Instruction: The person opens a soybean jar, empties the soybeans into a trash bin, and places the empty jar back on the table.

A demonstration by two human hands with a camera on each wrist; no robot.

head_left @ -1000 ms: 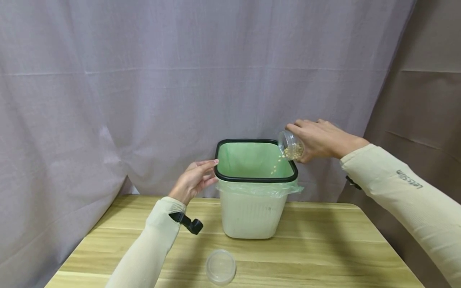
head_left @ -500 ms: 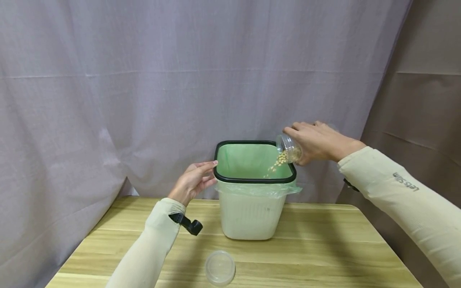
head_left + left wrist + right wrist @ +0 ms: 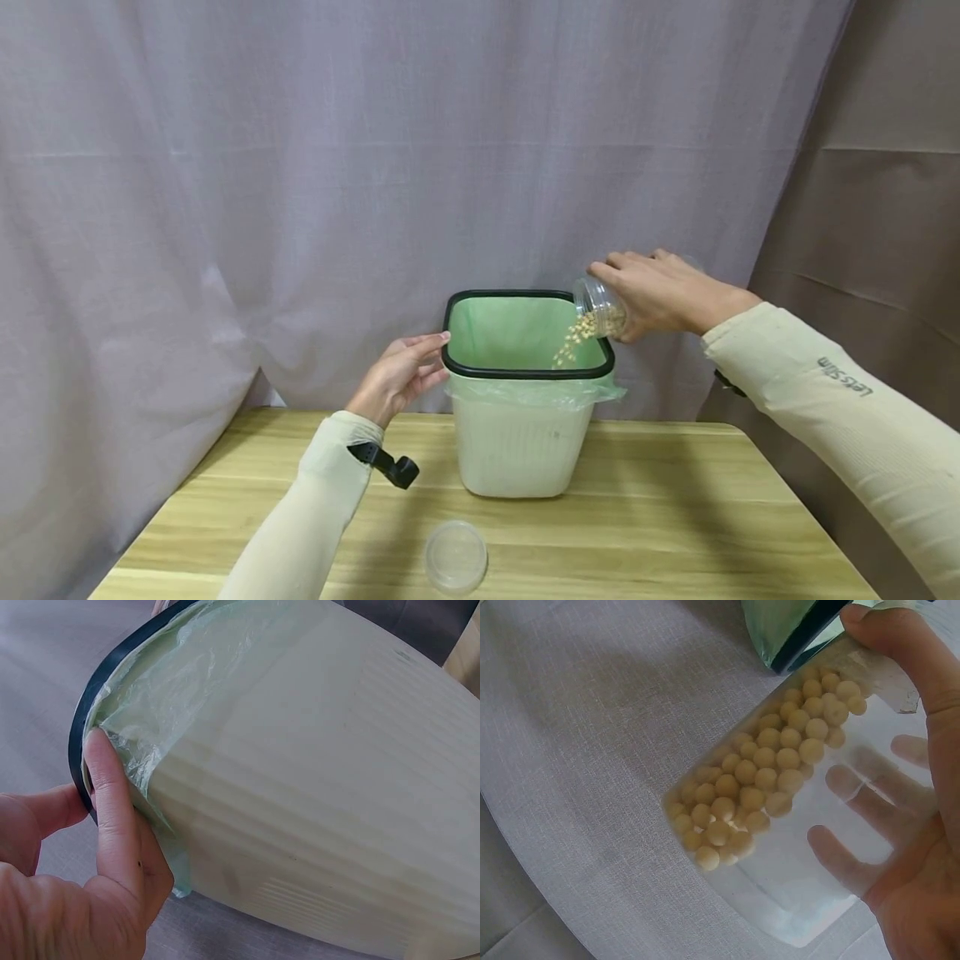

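A white bin (image 3: pixel 517 446) with a black rim (image 3: pixel 525 372) and green liner stands on the wooden table (image 3: pixel 675 517). My right hand (image 3: pixel 660 292) grips a clear jar (image 3: pixel 600 307) tilted mouth-down over the bin's right edge. Yellow beans (image 3: pixel 567 343) pour from it into the bin. In the right wrist view the beans (image 3: pixel 769 780) lie inside the jar (image 3: pixel 810 847), and my fingers (image 3: pixel 900 645) wrap round it. My left hand (image 3: pixel 401 375) rests with straight fingers on the bin's left rim; its thumb (image 3: pixel 112 810) presses the liner (image 3: pixel 172 697) there.
A clear round lid (image 3: pixel 456 557) lies on the table near the front edge, ahead of the bin. A grey curtain (image 3: pixel 300 167) hangs close behind the bin and table. A brown curtain (image 3: pixel 885 167) hangs at the right.
The jar has tipped further and the stream of beans falling into the bin has grown thicker. My left hand has stayed on the rim.
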